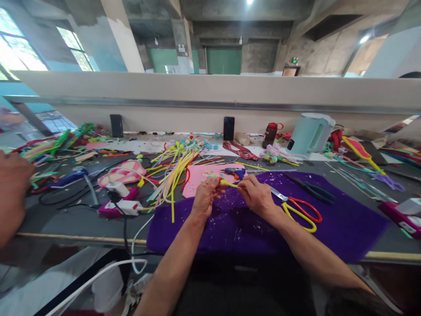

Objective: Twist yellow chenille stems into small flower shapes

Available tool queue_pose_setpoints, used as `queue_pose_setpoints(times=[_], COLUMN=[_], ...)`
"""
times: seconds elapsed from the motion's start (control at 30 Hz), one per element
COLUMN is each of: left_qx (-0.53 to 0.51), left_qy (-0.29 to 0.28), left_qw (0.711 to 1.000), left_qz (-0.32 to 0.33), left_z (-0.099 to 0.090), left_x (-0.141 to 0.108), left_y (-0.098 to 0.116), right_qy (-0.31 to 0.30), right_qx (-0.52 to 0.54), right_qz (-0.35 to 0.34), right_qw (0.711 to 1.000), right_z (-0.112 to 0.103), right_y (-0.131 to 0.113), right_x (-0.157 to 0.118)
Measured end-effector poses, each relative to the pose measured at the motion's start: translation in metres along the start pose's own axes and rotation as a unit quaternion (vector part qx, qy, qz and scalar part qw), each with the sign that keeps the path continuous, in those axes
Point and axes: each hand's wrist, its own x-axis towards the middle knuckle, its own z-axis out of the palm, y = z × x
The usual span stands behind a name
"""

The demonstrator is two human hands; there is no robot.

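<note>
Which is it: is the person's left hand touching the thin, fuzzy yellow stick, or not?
Touching. The head view shows the left hand holding the yellow stick at its fingertips, with no gap between.

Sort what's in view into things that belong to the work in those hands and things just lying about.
Likely in the work:
yellow stem, pinched between left hand and right hand
bundle of loose stems
glue gun
scissors
purple mat under the hands

Probably just lying about:
kettle
brown bottle
left phone
middle phone
</note>
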Motion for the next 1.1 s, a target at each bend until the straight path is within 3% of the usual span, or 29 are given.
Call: queue_pose_setpoints(times=[0.43, 0.77, 1.1], left_qx=[0.076, 0.039, 0.044], left_qy=[0.002, -0.016, -0.005], left_qw=[0.996, 0.999, 0.998], left_qz=[0.055, 0.029, 0.038], left_z=[-0.001, 0.006, 0.004], left_x=[0.0, -0.005, -0.003], left_y=[-0.006, -0.005, -0.008], right_qy=[-0.083, -0.049, -0.07], right_qx=[0.052, 0.106, 0.104], right_qz=[0.032, 0.071, 0.039], right_qw=[0.995, 0.991, 0.991], right_z=[-0.011, -0.007, -0.001], right_y=[-0.014, -0.016, -0.022], right_x=[0.005, 0.001, -0.002])
